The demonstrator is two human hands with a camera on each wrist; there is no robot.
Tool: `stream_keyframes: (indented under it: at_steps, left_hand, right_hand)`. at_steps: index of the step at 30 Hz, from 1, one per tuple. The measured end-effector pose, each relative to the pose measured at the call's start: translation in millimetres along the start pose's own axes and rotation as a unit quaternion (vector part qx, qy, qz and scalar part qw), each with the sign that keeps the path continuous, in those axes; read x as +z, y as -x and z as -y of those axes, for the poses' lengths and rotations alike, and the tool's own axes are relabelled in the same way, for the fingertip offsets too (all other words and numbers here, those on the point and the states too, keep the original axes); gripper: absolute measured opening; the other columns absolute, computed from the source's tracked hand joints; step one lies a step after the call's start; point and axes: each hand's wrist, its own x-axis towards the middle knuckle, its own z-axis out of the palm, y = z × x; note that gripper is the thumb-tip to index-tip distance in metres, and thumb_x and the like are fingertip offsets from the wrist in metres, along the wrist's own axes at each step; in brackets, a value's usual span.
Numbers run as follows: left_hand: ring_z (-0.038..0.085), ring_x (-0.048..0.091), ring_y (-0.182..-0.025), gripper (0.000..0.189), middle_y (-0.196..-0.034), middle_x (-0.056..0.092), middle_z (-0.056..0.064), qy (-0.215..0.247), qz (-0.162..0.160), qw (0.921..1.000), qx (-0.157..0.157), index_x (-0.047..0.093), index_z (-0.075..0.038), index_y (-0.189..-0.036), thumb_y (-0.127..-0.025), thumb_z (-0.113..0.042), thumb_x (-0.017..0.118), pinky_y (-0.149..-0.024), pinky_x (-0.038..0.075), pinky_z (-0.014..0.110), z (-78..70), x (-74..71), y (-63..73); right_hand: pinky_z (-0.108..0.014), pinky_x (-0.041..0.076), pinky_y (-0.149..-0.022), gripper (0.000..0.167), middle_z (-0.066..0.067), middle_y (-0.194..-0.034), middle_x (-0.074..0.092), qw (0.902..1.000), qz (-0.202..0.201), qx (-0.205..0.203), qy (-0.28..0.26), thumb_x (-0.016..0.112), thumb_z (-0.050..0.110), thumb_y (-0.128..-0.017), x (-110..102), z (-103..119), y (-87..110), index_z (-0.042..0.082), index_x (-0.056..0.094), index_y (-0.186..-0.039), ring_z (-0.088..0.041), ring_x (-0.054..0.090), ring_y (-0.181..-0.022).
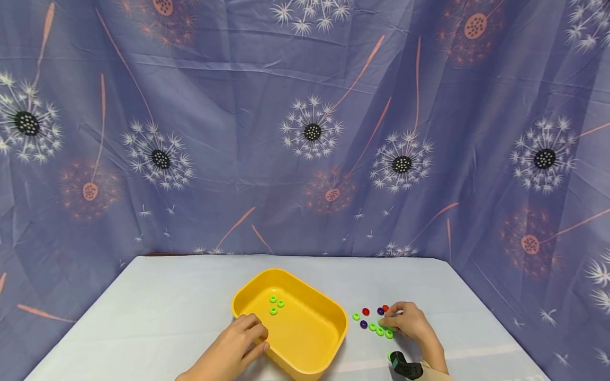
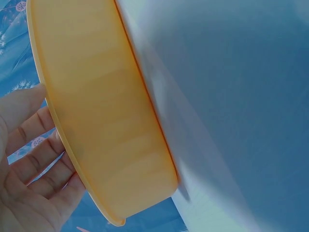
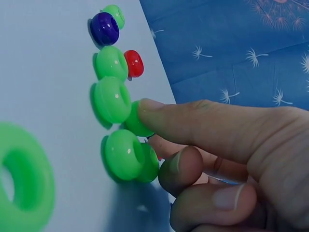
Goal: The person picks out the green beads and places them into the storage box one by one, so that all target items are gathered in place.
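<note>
A yellow plastic box (image 1: 305, 328) stands on the white table, with several small green rings (image 1: 274, 311) inside. At its left rim, my left hand (image 1: 233, 346) holds on loosely, fingers bent over the edge and thumb against it; in the left wrist view the rim hides the fingertips. To the right of the box, my right hand (image 1: 411, 320) pinches a green ring (image 3: 136, 122) between thumb and index finger, low over the table. Beside it lie more green rings (image 1: 379, 332), dark purple rings (image 1: 364, 324) and red rings (image 1: 365, 311).
A black wrist device (image 1: 405, 366) sits on the right forearm, partly covering another green ring (image 1: 389, 356). A purple cloth (image 1: 248, 174) with a dandelion print hangs behind and beside the white-covered table (image 1: 167, 296).
</note>
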Motion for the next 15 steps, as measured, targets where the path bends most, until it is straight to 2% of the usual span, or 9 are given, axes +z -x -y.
stream_keyframes:
  at_steps: [8, 15]
  left_hand:
    - [0.000, 0.044, -0.080, 0.012, -0.091, 0.051, -0.014, -0.005, -0.007, 0.9999, 0.006, 0.063, -0.020, -0.088, -0.088, -0.015, 0.074, -0.068, 0.043, 0.018, -0.4, 0.4, 0.2]
    - [0.001, 0.044, -0.081, 0.010, -0.092, 0.051, -0.015, 0.003, 0.002, 1.0000, 0.000, 0.064, -0.021, -0.089, -0.090, -0.016, 0.073, -0.068, 0.043, 0.020, 0.5, 0.4, -0.2]
  right_hand:
    - [-0.027, 0.035, -0.050, 0.016, -0.004, -0.062, 0.053, 1.0000, 0.000, -0.001, -0.006, 0.080, 0.006, -0.076, 1.7, 1.2, -1.4, 0.003, 0.066, -0.080, -0.014, 0.042, -0.053]
    - [-0.026, 0.036, -0.051, 0.016, -0.005, -0.065, 0.053, 0.9999, -0.012, 0.000, 0.001, 0.080, 0.004, -0.075, 3.5, 2.0, -2.4, 0.002, 0.065, -0.076, -0.015, 0.045, -0.056]
